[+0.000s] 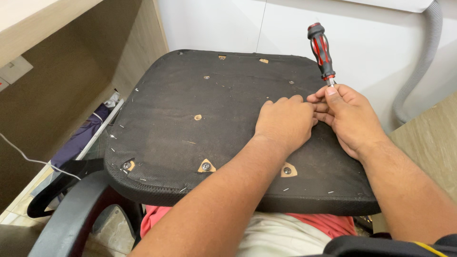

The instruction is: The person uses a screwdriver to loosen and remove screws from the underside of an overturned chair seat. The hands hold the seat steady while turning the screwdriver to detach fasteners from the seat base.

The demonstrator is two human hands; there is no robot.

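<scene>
The broad, stiff black seat pad [214, 128] lies underside-up across the person's lap, likely bulky yet steady, the left hand [284, 121] curled down bracing it while the right hand [350, 114] fingers pinch the upright red-and-black screwdriver [322, 51] at its shaft, the grippy handle free above.

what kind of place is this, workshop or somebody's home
Probably a home or small office room, not a workshop: a wooden desk on the left, a tiled floor, a grey corrugated hose on the white wall. The black fabric-covered chair seat base rests on the person's lap.
</scene>
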